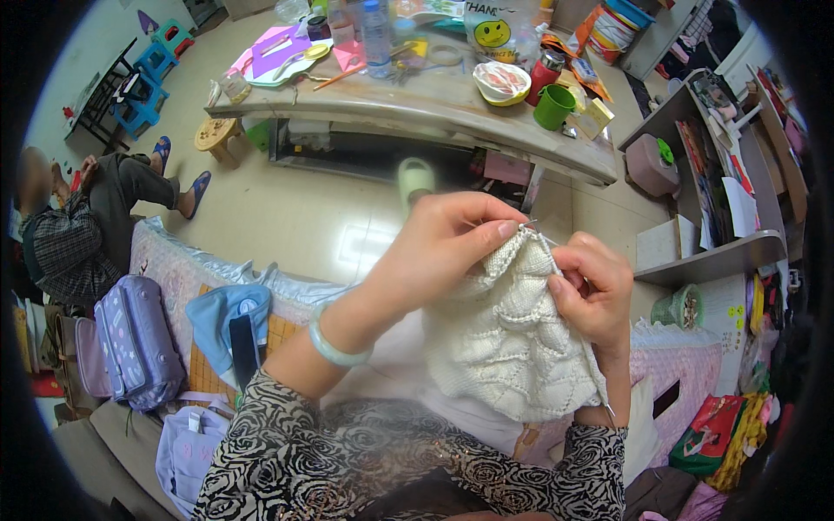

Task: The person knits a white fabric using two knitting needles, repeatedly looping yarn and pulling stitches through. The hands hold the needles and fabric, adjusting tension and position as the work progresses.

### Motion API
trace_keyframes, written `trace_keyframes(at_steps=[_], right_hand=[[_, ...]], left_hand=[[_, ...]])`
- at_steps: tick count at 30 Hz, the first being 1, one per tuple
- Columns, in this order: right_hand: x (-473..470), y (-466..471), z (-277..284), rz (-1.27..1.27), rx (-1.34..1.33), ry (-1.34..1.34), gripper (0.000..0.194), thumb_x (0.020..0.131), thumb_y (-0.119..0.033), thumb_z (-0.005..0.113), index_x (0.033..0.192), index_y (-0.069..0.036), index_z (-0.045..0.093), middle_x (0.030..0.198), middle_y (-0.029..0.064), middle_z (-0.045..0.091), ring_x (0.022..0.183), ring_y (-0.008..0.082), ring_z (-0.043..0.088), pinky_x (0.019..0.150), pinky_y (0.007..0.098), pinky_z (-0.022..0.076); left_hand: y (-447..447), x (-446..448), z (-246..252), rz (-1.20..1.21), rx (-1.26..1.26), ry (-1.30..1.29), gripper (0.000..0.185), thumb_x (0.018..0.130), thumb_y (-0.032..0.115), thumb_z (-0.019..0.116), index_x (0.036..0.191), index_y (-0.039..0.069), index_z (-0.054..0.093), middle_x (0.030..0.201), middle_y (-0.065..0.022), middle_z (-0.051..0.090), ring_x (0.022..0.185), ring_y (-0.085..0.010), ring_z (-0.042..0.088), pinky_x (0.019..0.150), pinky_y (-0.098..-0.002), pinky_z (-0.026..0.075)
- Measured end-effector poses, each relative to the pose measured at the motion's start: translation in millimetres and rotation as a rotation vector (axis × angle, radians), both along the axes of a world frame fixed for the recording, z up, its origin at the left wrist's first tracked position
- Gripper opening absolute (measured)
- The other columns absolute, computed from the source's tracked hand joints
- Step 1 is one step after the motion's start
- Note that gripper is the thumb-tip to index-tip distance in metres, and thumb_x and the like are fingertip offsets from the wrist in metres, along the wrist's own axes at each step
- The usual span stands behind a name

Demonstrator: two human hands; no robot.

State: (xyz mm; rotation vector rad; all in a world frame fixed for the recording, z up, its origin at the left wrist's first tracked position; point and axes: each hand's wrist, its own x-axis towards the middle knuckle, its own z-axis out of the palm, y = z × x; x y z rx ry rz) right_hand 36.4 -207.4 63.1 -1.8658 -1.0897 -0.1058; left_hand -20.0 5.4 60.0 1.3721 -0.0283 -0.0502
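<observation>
A cream knitted piece [515, 338] with a raised texture hangs between my hands above my lap. My left hand [456, 238], with a pale bangle [332, 342] on its wrist, pinches the top edge of the knitting near a needle tip. My right hand [589, 286] grips a thin metal knitting needle [554, 253] and the right edge of the fabric. The needle tips meet close to my left thumb. Another pointed needle end [610, 410] sticks out at the lower right corner of the piece. The folds hide parts of the needles.
Ahead stands a long table [443, 107] with a bottle [376, 39], a green cup [554, 107] and papers. At the left a person [85, 221] sits near a purple bag [140, 342] and a blue cloth item [225, 325]. A shelf unit [723, 257] is at the right.
</observation>
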Motion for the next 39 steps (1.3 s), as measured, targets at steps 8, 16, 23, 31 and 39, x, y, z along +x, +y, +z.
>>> trace_keyframes(at_steps=[8,16,23,31,39], right_hand=[[-1,0,0,0.022,-0.010,-0.008,0.023,0.066,0.002,0.068,0.089,0.000,0.066,0.063,0.0021,0.045,0.050,0.0107,0.041,0.045,0.0257,0.0309],[-6,1,2,0.045,-0.060,0.013,0.023,0.067,0.002,0.068,0.090,0.000,0.065,0.066,0.0034,0.048,0.051,0.0115,0.045,0.046,0.0255,0.0341],[-6,2,3,0.042,-0.082,0.008,0.022,0.069,0.002,0.067,0.091,0.000,0.065,0.067,0.0038,0.049,0.052,0.0116,0.046,0.046,0.0257,0.0353],[-6,2,3,0.024,-0.090,0.018,0.021,0.069,0.003,0.067,0.090,0.001,0.065,0.067,0.0042,0.049,0.053,0.0118,0.046,0.047,0.0257,0.0363],[-6,4,-2,-0.006,-0.022,0.034,0.020,0.069,0.002,0.065,0.090,0.002,0.065,0.067,0.0046,0.050,0.054,0.0128,0.047,0.049,0.0261,0.0372]], left_hand=[[1,2,-2,-0.007,-0.009,-0.039,0.016,0.091,0.012,0.063,0.100,0.001,0.070,0.086,0.0023,0.066,0.075,-0.0024,0.055,0.064,-0.0179,0.044],[4,1,-4,-0.029,-0.039,0.025,0.017,0.091,0.010,0.062,0.103,0.000,0.070,0.093,-0.0022,0.069,0.084,-0.0052,0.059,0.075,-0.0200,0.047],[1,-2,-2,0.000,-0.003,-0.030,0.019,0.090,0.006,0.060,0.105,0.000,0.068,0.096,-0.0019,0.069,0.086,-0.0058,0.059,0.078,-0.0211,0.047],[-7,-4,-9,0.093,0.079,-0.110,0.018,0.090,0.004,0.058,0.104,-0.001,0.068,0.094,-0.0002,0.067,0.085,-0.0046,0.057,0.074,-0.0203,0.046],[-20,-5,-13,0.153,-0.053,-0.138,0.017,0.092,0.007,0.059,0.105,-0.003,0.064,0.092,-0.0030,0.065,0.083,-0.0062,0.058,0.072,-0.0219,0.047]])
